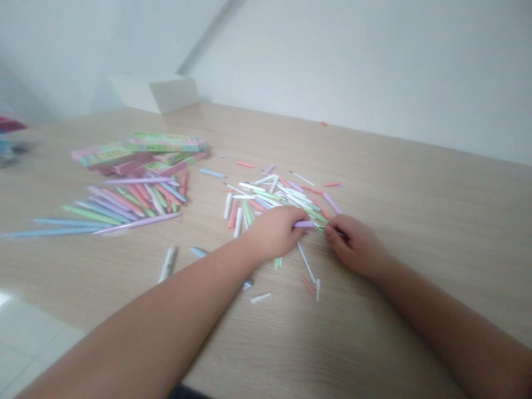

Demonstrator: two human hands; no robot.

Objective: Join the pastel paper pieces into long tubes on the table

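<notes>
My left hand [276,234] is closed around a purple pen barrel [304,224], whose end points right. Just beside that end, my right hand [354,244] pinches a thin piece [319,226] that looks like a pen refill. Blur and the fingers hide most of it, and I cannot tell whether it enters the barrel. Behind both hands lies a loose pile of pen parts [270,195]: white, green, coral and purple barrels with thin white refills. A white refill [306,263] lies below my hands, near a small coral piece [308,285] and a small white piece [261,297].
Left of the pile, several pastel pens [124,202] lie in a fan. Behind them are stacked green and pink boxes [166,142]. A white marker-like tube [167,265] lies near my left forearm. A white box [174,93] stands by the wall.
</notes>
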